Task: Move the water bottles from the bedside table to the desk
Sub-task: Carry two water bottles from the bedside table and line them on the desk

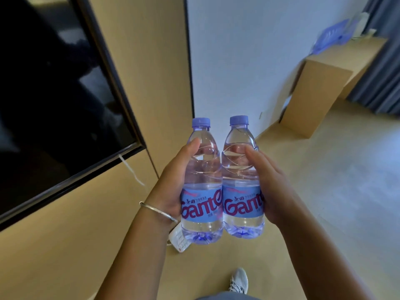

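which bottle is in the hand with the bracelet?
The left bottle, gripped by the left hand, whose wrist wears the silver bangle. The right bottle sits in the right hand, whose wrist is bare.

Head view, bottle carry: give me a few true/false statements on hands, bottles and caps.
1. Each hand holds one bottle. True: the left hand grips the left water bottle, the right hand grips the right water bottle.
2. The bottles stand on the desk. False: both are held in the air above the floor.
3. Both caps are on. True: the left cap and the right cap are in place.
4. The bottles are held far apart. False: they are side by side, bodies touching.
5. The bracelet is on the right wrist. False: the metal bracelet is on the left wrist.
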